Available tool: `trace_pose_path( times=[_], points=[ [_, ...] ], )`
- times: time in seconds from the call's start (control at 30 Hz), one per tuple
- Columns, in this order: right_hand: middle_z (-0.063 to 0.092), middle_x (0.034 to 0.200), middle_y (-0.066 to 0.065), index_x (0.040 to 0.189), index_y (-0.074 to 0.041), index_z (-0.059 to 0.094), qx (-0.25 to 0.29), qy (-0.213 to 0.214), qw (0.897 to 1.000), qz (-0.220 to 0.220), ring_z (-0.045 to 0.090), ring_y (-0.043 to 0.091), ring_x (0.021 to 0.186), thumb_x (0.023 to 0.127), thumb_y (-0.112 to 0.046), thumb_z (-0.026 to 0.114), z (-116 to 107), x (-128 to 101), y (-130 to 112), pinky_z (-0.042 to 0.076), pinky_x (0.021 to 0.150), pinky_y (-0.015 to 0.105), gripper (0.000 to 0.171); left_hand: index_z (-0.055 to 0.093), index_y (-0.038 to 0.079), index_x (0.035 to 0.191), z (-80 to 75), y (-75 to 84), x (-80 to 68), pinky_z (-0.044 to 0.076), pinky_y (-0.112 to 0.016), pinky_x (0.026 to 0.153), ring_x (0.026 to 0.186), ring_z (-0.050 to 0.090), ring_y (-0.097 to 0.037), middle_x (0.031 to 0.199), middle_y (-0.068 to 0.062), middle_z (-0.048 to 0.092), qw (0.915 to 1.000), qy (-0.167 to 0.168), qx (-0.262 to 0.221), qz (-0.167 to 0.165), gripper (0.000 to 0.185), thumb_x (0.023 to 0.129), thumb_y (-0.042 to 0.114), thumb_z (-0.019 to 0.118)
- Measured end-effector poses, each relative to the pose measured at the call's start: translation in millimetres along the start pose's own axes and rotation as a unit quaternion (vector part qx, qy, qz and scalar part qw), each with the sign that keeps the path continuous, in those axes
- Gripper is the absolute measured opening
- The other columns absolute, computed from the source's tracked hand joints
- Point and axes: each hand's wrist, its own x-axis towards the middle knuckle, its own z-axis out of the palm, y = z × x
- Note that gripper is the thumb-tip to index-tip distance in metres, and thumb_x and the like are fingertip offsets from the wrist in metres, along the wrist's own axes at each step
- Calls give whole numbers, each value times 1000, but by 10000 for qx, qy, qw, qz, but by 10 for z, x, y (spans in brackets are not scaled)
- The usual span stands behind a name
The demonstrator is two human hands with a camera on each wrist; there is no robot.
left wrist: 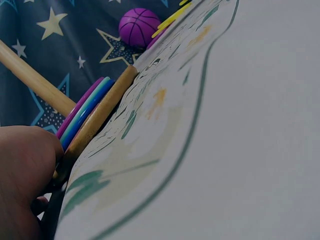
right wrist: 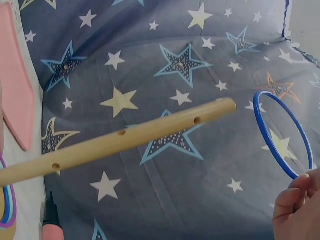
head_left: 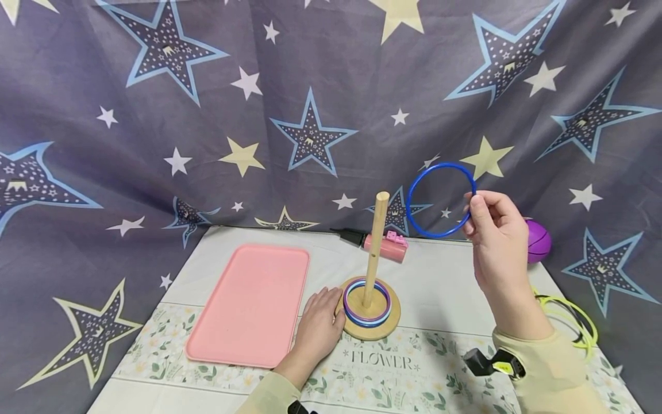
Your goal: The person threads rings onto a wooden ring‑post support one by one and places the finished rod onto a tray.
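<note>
A thin, smooth blue plastic ring (head_left: pixel 441 199) hangs right of centre in the head view, pinched at its lower right edge by the right hand (head_left: pixel 495 244), thumb and fingers closed on it. The left hand (head_left: pixel 322 326), fingers straight and together, rests against the round wooden base (head_left: pixel 370 328). One upright wooden peg (head_left: pixel 376 248) rises from the base, with about three stacked rings (head_left: pixel 367 315) around it, purple and blue. The flat pink rectangular tray (head_left: pixel 250 303) at lower left holds nothing. A purple ball (head_left: pixel 538 241) sits at right.
</note>
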Motion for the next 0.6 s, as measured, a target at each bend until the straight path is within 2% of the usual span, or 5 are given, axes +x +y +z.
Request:
trace_pose_path(
  times=[0.23,0.47,0.6],
  points=[
    [63,87,12,110,10,71,-68,-274,9995,136,50,13,66,109,-1,65,143,-38,40,46,57,17,13,59,-3,155,-7,4,-2,27,-60,132,155,46,-43,159,-21,59,10000,1,-18,10,52,108,18,67],
    [63,87,10,113,11,69,-460,-494,9975,222,50,11,67,112,-5,63,259,-90,201,45,58,17,17,59,-3,155,-17,13,0,27,-60,132,156,45,-43,159,-22,59,10000,-46,-28,-7,52,108,17,67],
    [62,86,6,114,4,71,-770,-598,9947,331,51,12,67,112,-10,64,306,-124,311,46,59,19,16,59,-3,155,-14,11,1,27,-60,132,156,45,-43,159,-21,59,10000,-41,-20,4,52,108,17,68]
  ],
)
